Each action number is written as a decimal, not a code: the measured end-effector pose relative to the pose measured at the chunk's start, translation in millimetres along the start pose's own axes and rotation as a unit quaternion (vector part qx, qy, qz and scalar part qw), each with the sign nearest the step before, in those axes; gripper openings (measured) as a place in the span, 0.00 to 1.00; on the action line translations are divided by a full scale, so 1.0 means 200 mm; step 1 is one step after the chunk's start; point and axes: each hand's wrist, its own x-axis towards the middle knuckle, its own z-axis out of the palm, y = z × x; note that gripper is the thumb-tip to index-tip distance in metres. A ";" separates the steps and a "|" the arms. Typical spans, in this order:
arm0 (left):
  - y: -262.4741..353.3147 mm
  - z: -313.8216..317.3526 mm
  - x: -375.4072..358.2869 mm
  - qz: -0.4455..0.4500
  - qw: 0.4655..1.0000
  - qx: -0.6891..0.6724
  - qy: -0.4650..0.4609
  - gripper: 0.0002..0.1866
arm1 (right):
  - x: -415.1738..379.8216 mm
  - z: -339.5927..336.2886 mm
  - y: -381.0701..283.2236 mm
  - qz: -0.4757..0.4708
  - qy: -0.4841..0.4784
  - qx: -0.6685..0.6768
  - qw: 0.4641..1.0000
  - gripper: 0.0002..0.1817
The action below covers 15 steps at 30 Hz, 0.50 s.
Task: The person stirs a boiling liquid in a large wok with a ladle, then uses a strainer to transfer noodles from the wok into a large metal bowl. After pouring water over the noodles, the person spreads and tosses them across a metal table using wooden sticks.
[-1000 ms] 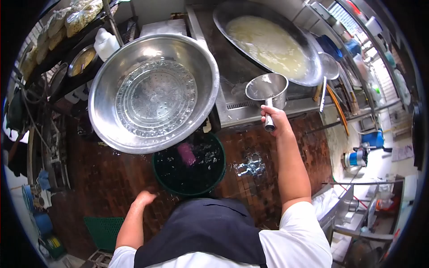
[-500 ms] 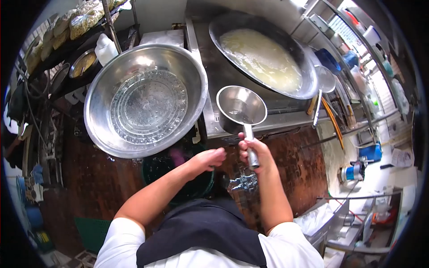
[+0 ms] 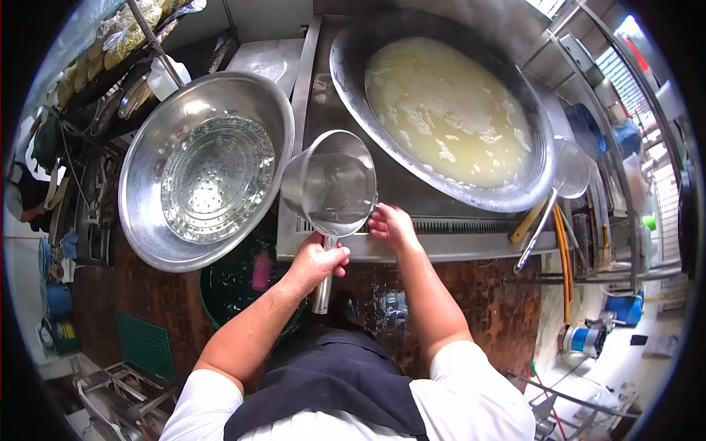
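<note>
My left hand (image 3: 321, 262) is wrapped round the handle of a metal saucepan (image 3: 340, 187), close below its bowl. Clear liquid seems to be inside the saucepan, which is tilted. At the saucepan's right rim is my right hand (image 3: 393, 226), its fingers curled against the edge. To the left stands a wide metal basin (image 3: 283, 136) with a perforated round plate and clear water in it. A very large wok (image 3: 540, 173) on the stove holds cloudy yellowish liquid with white foam or curds.
A strainer (image 3: 571, 170) with a long handle lies right of the wok, near wooden handles. A dark green tub (image 3: 213, 287) with a pink object stands on the floor below the basin. Shelves line both sides; a person's arm (image 3: 33, 213) shows at far left.
The saucepan has passed from my right hand to my left and moved left, now nearer and tilted. My right hand has shifted to its rim. The view has turned toward the wok.
</note>
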 end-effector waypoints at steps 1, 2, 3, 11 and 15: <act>0.02 0.02 0.02 -0.006 0.997 0.074 0.026 0.19 | 0.11 0.02 -0.02 -0.006 0.043 -0.050 0.998 0.12; 0.04 0.04 0.04 -0.012 0.988 0.147 0.051 0.21 | 0.19 0.06 -0.05 -0.012 0.087 -0.100 0.991 0.14; 0.02 0.04 0.08 -0.014 0.988 0.145 0.057 0.21 | 0.25 0.12 -0.09 0.028 0.129 -0.153 0.979 0.13; -0.10 -0.05 0.20 0.165 0.888 0.377 0.207 0.24 | 0.46 0.07 0.00 -0.182 0.130 -0.350 0.910 0.17; -0.12 -0.12 0.05 0.078 0.987 0.095 0.104 0.25 | 0.30 -0.01 0.02 -0.192 0.046 -0.263 0.944 0.19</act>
